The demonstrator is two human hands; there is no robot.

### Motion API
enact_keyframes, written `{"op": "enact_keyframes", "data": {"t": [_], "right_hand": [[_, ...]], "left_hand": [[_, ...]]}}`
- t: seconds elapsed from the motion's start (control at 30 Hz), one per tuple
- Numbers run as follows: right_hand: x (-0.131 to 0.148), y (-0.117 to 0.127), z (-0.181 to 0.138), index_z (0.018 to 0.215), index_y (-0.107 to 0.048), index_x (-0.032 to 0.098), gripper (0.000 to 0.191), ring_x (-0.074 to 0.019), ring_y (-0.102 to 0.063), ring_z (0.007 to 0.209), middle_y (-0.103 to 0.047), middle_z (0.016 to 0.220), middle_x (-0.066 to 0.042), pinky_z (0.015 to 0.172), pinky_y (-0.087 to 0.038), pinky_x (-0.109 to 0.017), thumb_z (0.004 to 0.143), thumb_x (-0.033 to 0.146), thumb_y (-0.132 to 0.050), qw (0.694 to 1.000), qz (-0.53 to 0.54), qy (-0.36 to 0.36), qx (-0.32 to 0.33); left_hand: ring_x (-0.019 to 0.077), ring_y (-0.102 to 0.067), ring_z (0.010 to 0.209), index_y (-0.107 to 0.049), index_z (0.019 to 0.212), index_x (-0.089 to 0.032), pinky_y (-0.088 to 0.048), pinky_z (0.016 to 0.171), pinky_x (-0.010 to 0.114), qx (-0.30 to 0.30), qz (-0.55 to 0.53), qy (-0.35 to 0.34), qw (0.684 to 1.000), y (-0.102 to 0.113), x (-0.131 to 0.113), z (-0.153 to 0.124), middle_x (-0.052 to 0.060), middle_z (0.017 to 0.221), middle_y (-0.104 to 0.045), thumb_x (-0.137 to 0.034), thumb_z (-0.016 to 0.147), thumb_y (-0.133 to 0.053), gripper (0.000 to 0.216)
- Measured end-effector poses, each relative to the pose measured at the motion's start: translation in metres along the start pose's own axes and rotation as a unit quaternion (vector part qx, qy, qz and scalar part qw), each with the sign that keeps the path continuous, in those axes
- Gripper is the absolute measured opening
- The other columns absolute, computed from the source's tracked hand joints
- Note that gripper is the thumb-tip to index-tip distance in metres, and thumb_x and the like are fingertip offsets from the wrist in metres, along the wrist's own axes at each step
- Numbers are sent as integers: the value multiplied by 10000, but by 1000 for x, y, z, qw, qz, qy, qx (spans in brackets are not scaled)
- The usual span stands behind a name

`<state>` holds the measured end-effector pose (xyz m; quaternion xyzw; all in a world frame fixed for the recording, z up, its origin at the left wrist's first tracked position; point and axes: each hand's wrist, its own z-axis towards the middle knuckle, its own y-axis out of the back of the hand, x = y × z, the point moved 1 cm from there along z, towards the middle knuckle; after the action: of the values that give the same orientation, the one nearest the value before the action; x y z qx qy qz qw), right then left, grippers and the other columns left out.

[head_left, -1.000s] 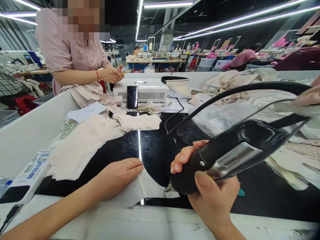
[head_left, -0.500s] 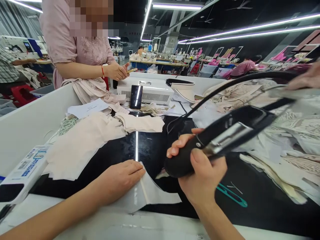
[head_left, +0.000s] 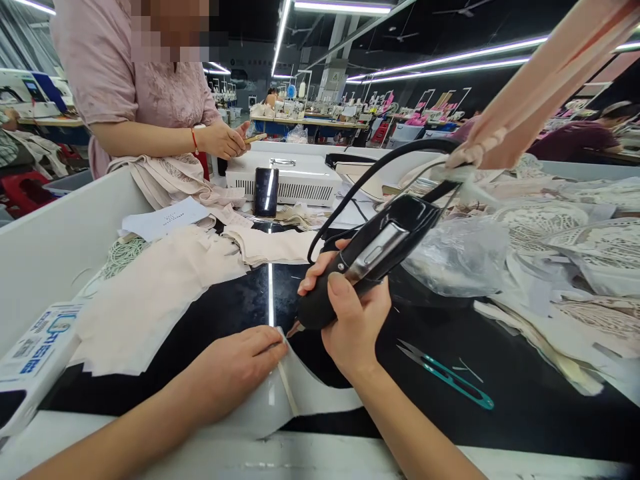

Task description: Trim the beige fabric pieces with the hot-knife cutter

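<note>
Tool (head_left: 373, 257), black, at centre over the worktop (head_left: 425, 427); right hand (head_left: 356, 333) wrapped around its lower body, thumb on the near side. Its tip (head_left: 296, 327) points down-left, just beside the left fingertips; contact with the fabric not clear. White fabric (head_left: 327, 398) lies at the near edge, under the left hand (head_left: 233, 367), a pale strip running down it. Left hand palm down, fingers together at the fabric's top corner; can't tell if they pinch it or only press.

To do it well, I'd judge: keep the fabric flat and firmly held, set the left fingertips a bit further back from the tip, steer from the right wrist, line the tip up with the edge or strip, go lightly. Cord (head_left: 425, 143) arcs above and behind; best left slack so it doesn't tug. Tool's upper end hangs by a pink cloth tie (head_left: 540, 87), which should carry some weight.

Right: teal snips (head_left: 433, 365) near the right forearm, then plastic bag (head_left: 460, 257), lace pieces (head_left: 545, 227). Left: cream cloth (head_left: 150, 293). Back: phone (head_left: 265, 193), white box (head_left: 305, 179). Far side: co-worker (head_left: 165, 110), both hands around a small object.
</note>
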<state>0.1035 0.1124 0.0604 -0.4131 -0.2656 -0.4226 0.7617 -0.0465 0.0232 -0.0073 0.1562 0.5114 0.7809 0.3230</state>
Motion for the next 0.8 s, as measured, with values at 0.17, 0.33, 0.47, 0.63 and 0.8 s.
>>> {"op": "enact_keyframes", "data": {"t": [0.17, 0.33, 0.47, 0.63, 0.8], "right_hand": [[-2, 1, -1, 1004, -605, 254, 234, -104, -629, 619, -671, 810, 61, 593, -553, -250, 861, 311, -781, 1000, 1, 5, 8], [-4, 1, -3, 1004, -604, 257, 239, -105, -637, 618, -680, 818, 61, 599, -558, -251, 857, 311, -785, 1000, -1, 6, 8], [-5, 0, -4, 996, -601, 261, 201, -103, -637, 614, -679, 813, 66, 589, -555, -244, 872, 272, -758, 1000, -11, 9, 5], [1, 3, -6, 1011, -606, 260, 210, -103, -635, 618, -678, 817, 60, 593, -559, -246, 873, 280, -763, 1000, -11, 14, 6], [8, 7, -10, 1130, -611, 265, 330, -104, -634, 615, -683, 825, 52, 589, -559, -243, 861, 329, -791, 1000, 1, 15, -2]], "left_hand": [[188, -696, 1123, -590, 1261, -108, -613, 952, 266, -9, 5, -2, 1000, 1, -1, 1, 136, 1251, -675, -115, 1092, -317, 321], [187, -693, 1120, -581, 1262, -106, -609, 957, 272, -13, 11, -10, 1000, 1, -1, 1, 133, 1229, -675, -122, 1103, -270, 350], [184, -701, 1104, -589, 1236, -102, -616, 938, 261, -7, 15, -13, 1000, 2, -1, 1, 137, 1221, -680, -110, 1100, -254, 361], [203, -704, 1128, -588, 1246, -120, -629, 928, 292, -1, 12, -10, 1000, 2, 0, -1, 139, 1250, -677, -104, 1093, -261, 362], [209, -702, 1137, -591, 1244, -143, -633, 918, 302, 5, 9, -5, 1000, 1, 2, -4, 138, 1272, -672, -96, 1079, -289, 347]]}}
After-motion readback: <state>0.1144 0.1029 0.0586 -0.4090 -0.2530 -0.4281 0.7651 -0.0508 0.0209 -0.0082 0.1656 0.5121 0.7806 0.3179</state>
